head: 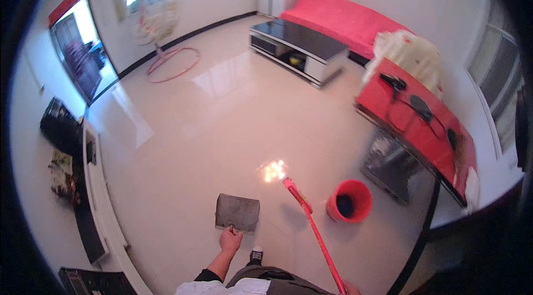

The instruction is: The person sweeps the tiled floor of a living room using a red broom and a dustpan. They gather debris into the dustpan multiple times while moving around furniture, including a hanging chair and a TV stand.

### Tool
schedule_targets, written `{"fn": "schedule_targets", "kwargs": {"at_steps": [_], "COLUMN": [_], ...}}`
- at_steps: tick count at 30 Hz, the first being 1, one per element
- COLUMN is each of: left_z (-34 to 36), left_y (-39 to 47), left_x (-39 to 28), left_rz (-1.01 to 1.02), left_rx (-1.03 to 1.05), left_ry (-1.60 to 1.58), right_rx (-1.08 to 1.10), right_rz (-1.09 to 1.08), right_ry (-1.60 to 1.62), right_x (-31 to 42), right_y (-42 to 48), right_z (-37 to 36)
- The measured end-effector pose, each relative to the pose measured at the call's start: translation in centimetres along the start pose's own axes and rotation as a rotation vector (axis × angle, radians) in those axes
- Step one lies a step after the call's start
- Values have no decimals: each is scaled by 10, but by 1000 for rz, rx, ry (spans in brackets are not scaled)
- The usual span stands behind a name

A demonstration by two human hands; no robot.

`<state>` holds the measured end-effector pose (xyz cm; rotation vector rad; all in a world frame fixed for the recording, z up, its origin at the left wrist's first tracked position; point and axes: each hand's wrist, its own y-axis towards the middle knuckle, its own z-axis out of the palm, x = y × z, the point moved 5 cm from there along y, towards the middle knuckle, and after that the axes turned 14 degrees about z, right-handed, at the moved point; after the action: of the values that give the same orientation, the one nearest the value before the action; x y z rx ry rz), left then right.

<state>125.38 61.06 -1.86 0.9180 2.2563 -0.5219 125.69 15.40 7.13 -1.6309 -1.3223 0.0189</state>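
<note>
My left hand [230, 240] grips the short handle of a grey dustpan [237, 210], which is held out in front of me above the tiled floor. At the bottom edge of the view my right hand [352, 289], partly cut off, is closed around the long red handle of a broom [318, 236]. The broom's head [296, 192] points away from me, near a bright light reflection on the floor. Just right of the broom stands a red bucket [350, 201] with something dark inside.
A table with a red cover [416, 116] bears black items and cords on the right. Beyond it are a low black-topped table [297, 39] and a red-covered sofa [333, 12]. A pink hoop [173, 65] lies by a pedestal fan [158, 20]. A low cabinet [98, 195] lines the left wall.
</note>
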Motion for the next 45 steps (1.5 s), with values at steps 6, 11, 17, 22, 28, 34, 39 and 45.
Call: {"fn": "schedule_targets", "kwargs": {"at_steps": [6,11,17,22,28,34,39,45], "left_z": [-63,-93,-101,-79,-38,9,-26,-7], "left_y": [49,64,66,47,12,-19,18,26], "left_x": [88,115,178,197,222,246,227,259], "left_rz": [-186,-329,-636,-984,-1278,-1563,-1684,-1878], "left_rx": [-224,-363,-564,-772,-1117,-1366,-1455,-1562], "left_ry": [-73,-132,-104,-76,-306,-340,-502,-507], "right_rx": [204,107,206,301,333,339,363,493], "right_rz": [309,60,-266,-180,-383,-742,-902,-1026], "right_ry": [-152,-364,-551,-651,-984,-1251,-1484,-1657], "right_x": [51,89,199,335,504,646,731,805], "right_y": [100,178,287,356,416,429,435,414], "right_z": [27,25,34,35,102,229,338,476]}}
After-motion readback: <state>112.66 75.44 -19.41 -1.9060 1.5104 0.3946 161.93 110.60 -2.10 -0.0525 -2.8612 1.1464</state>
